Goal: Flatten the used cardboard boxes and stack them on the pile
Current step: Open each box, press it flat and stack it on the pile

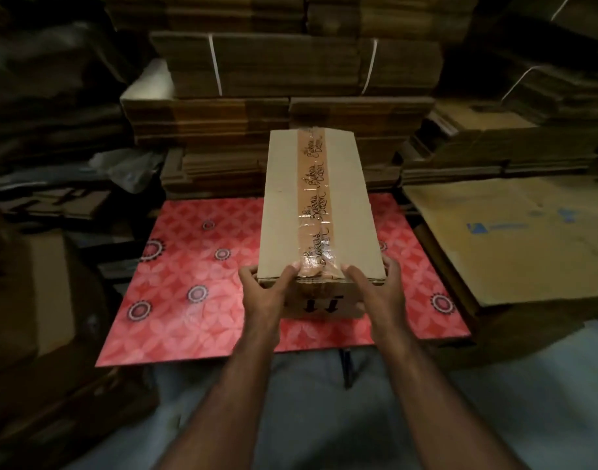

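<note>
My left hand (267,283) and right hand (372,283) both curl over the near top edge of the taped box (316,212), fingertips at the tape (313,205) seam, probably because that seal must come loose before the box can collapse. The box stands lengthwise near the middle of the red patterned counter (189,286), reaching toward its far edge. Flattened cardboard stacks (291,76) rise just beyond, and a flat sheet (514,239) lies beside the right edge.

My one camera sits on the head, looking forward and down, close over both forearms, the box (319,215) and the red table (189,283).
</note>
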`<state>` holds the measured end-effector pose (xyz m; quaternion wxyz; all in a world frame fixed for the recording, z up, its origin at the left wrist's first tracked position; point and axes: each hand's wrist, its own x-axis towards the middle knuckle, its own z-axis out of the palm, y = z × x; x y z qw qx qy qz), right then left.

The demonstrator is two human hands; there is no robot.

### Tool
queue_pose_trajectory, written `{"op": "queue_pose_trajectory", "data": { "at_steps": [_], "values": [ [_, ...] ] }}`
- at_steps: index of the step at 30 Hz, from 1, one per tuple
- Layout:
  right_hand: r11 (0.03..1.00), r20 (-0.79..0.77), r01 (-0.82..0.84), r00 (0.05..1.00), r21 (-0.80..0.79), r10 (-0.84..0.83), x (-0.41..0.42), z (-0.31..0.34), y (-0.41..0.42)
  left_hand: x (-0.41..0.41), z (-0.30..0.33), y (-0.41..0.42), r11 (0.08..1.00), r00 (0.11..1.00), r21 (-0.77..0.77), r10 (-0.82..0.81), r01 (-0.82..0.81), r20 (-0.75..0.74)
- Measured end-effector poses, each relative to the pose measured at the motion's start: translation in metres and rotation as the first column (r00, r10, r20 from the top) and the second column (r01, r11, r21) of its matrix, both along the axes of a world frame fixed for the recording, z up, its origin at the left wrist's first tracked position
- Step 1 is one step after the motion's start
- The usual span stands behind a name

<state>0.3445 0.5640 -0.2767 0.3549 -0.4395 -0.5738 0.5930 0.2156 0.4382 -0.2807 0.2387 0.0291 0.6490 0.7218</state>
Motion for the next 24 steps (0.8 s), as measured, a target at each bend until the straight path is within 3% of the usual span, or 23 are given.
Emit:
{"op": "queue_pose_trajectory", "data": {
  "at_steps": [7, 17, 24],
  "values": [
    [0.995, 0.152, -0.062, 0.986, -0.08, 0.074, 0.02, -0.048, 0.006, 0.021, -0.053, -0.001, 0.984, 1.0, -0.176, -0.019, 0.022, 0.022],
    [0.988, 0.183, -0.144, 0.971, -0.061, 0.153, 0.014, -0.063, 0.027, 0.0, -0.077, 0.012, 0.897, 0.966, -0.441, -0.119, 0.007, -0.228],
    [0.987, 0.189, -0.146, 0.97, -0.061, 0.155, 0.017, -0.068, 0.028, 0.001, -0.082, 0.009, 0.918, 0.986, -0.392, -0.112, 0.054, -0.125]
  ]
}}
